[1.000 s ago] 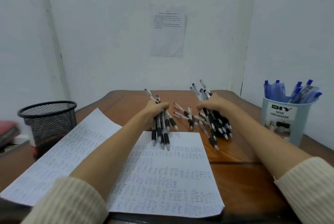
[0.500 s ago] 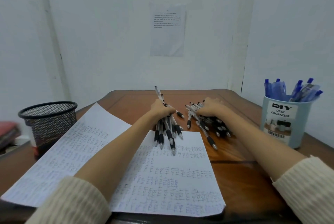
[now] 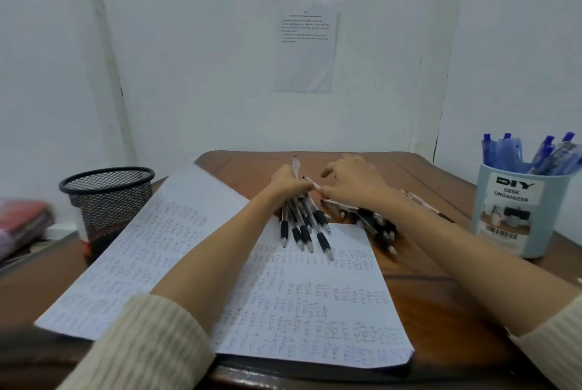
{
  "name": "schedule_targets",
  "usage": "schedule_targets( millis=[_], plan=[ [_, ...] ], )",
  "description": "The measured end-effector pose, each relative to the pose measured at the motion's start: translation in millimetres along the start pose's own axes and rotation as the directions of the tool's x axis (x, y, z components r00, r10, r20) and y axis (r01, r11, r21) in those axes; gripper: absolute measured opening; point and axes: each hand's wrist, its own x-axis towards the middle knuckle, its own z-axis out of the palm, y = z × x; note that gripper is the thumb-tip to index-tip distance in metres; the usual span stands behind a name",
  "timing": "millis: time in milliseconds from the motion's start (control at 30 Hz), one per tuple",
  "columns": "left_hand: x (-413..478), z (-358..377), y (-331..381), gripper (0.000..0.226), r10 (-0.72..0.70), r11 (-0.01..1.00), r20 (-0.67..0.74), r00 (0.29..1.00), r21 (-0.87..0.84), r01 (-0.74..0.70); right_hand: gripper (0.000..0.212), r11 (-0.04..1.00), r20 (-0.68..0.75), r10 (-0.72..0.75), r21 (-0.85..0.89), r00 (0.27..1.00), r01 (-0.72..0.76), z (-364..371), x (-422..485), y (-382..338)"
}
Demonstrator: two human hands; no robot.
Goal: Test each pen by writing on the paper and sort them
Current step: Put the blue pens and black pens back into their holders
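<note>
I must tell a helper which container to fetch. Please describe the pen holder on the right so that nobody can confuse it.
Start at the wooden table and look to its far right edge, beyond the person's right hand. There stands the pen holder, a pale blue round cup full of blue pens. Unlike the black mesh basket on the left, it carries a label reading "DIY DESK ORGANIZER".

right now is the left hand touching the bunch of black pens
Touching. The head view shows the left hand closed around the bunch of black pens, whose tips fan out from under it onto the paper.
</note>
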Motion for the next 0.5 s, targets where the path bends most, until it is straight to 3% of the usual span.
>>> schedule_targets(
  millis=[33,100,200,300,400,500],
  plan=[
    [-3,-1,2,0.017,0.021,1.000,0.003,1.000,-0.003,-0.021,0.035,0.999,-0.039,-0.035,-0.006,0.999,0.035,-1,-5,-6],
    [-2,-4,3,0.038,0.017,0.999,-0.006,1.000,-0.031,-0.017,0.027,0.994,-0.094,-0.103,-0.035,0.990,0.100,-1,-19,-18],
    [-1,-13,7,0.010,0.002,0.992,-0.050,0.999,-0.129,-0.008,0.025,0.975,-0.119,-0.218,-0.071,0.969,0.211,4,-43,-37],
    [-3,-30,14,0.016,-0.031,0.962,-0.070,0.997,-0.274,0.011,0.022,0.936,-0.144,-0.329,0.080,0.933,0.342,11,-66,-51],
    [-7,-50,22,0.035,-0.033,0.904,-0.073,0.997,-0.428,-0.001,0.034,0.876,0.031,-0.459,0.182,0.888,0.447,19,-75,-57],
    [-10,-65,28,0.033,0.051,0.897,-0.120,0.991,-0.430,-0.099,0.046,0.866,0.222,-0.499,0.153,0.838,0.475,27,-70,-55]
  ],
)
